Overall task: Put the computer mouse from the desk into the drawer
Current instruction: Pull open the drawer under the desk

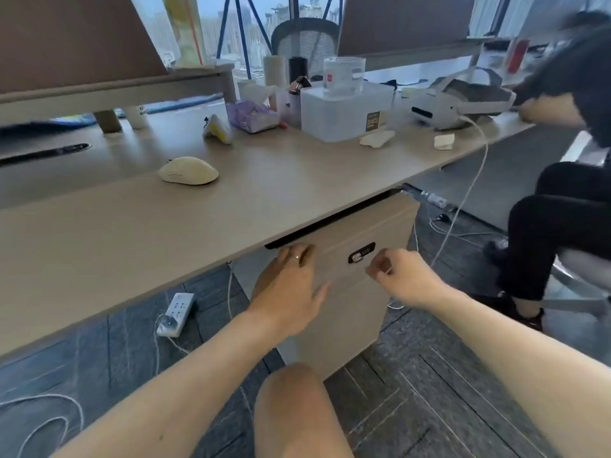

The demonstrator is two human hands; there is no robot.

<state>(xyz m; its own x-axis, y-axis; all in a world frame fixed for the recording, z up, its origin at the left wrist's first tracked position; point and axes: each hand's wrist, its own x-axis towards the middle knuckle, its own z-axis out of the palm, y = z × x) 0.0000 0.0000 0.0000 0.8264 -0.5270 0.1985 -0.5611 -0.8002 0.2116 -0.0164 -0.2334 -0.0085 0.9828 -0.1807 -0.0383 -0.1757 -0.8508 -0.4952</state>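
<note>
A cream computer mouse (188, 170) lies on the beige desk (115, 233), left of centre, with nothing touching it. Under the desk edge stands a beige drawer cabinet (360, 292) whose top drawer front shows a dark lock plate (361, 252); the drawer looks closed. My left hand (291, 289) rests flat against the drawer front just below the desk edge, fingers together and a ring on one finger. My right hand (403, 279) hovers at the drawer front right of the lock plate, fingers curled in a pinch; whether it grips anything I cannot tell.
Clear plastic boxes (344, 110), a tissue pack (254, 115), a white VR headset (456, 100) with a cable and crumpled papers crowd the back of the desk. Another person (562, 200) sits at the right. A power strip (175, 314) and cords lie on the floor. My knee (294, 411) is below.
</note>
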